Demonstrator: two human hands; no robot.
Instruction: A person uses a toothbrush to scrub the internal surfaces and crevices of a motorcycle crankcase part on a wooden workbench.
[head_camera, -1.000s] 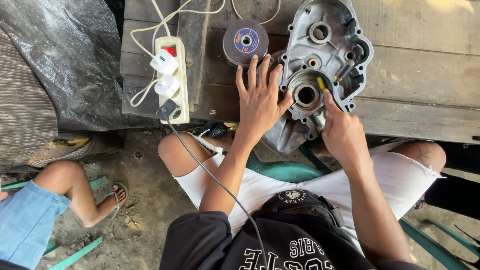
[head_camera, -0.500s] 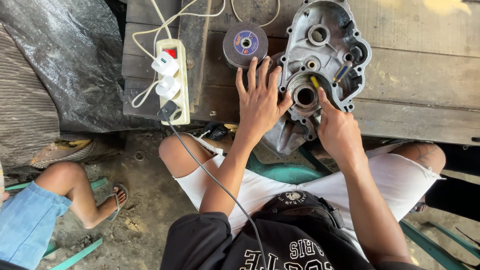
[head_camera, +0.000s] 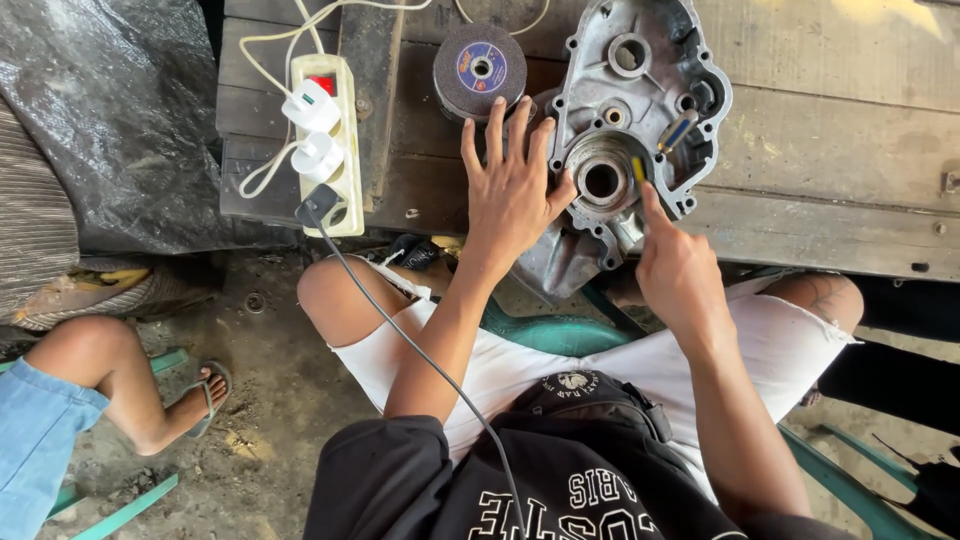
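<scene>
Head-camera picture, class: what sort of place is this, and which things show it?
Probably an informal outdoor repair workshop: a grey cast-metal engine cover lies on a rough wooden plank bench, beside a round grey grinding disc and a cream power strip, above a dirt floor.

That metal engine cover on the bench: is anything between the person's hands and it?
Nothing visible. The left hand lies flat against the engine cover, beside its round bearing hole. The right hand holds a small yellow-tipped tool right at that hole's rim.

One engine cover (head_camera: 640, 110), one grinding disc (head_camera: 480, 68), two white plugs (head_camera: 312, 105).
</scene>
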